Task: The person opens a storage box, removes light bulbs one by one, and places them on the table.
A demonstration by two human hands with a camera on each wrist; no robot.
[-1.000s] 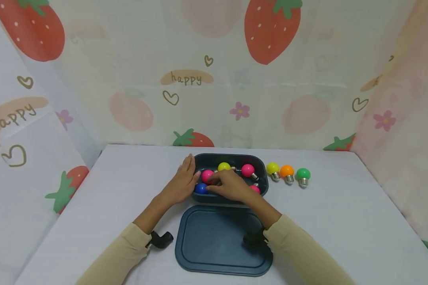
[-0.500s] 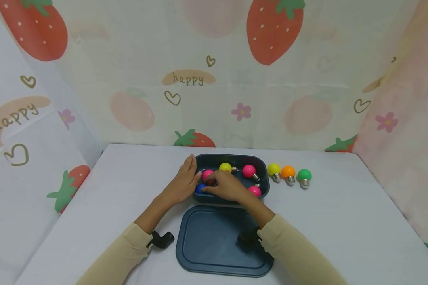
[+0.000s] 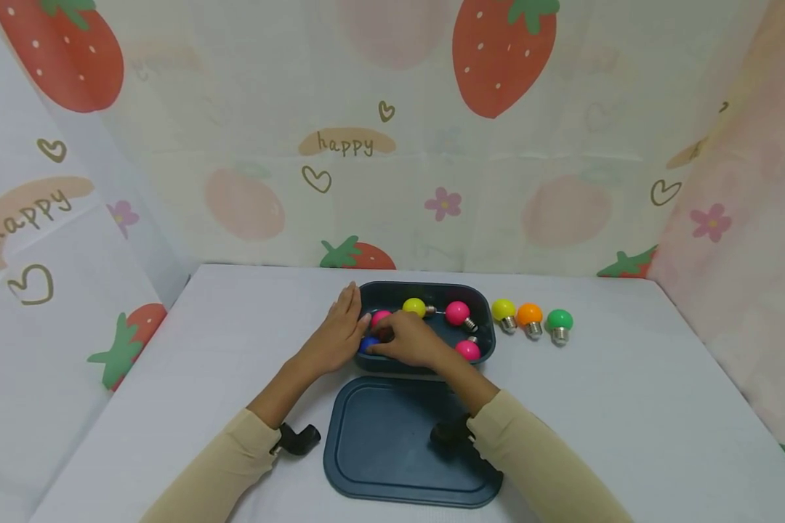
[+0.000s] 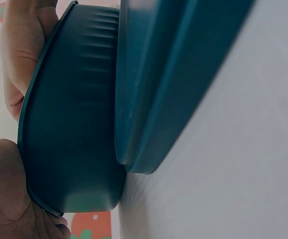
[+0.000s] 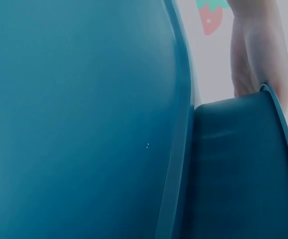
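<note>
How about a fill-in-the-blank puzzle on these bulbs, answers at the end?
Beside the container, ____ bulbs lie on the table.
The middle one of those is ____.
Besides the yellow bulb and the pink bulbs, the container shows a ____ one.
The hand at the container's left end is the person's ____.

Missing words: three; orange; blue; left.

A flat white table (image 3: 628, 407) spreads under the grip (image 3: 405, 340); behind the grip hangs a creamy cloth wall (image 3: 484, 163) with big red strawberries (image 3: 505, 65).

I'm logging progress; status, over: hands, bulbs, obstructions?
Left hand against left end of container. Right hand inside, at blue bulb, grip unclear. Lid on near side, seemingly not blocking.
</note>
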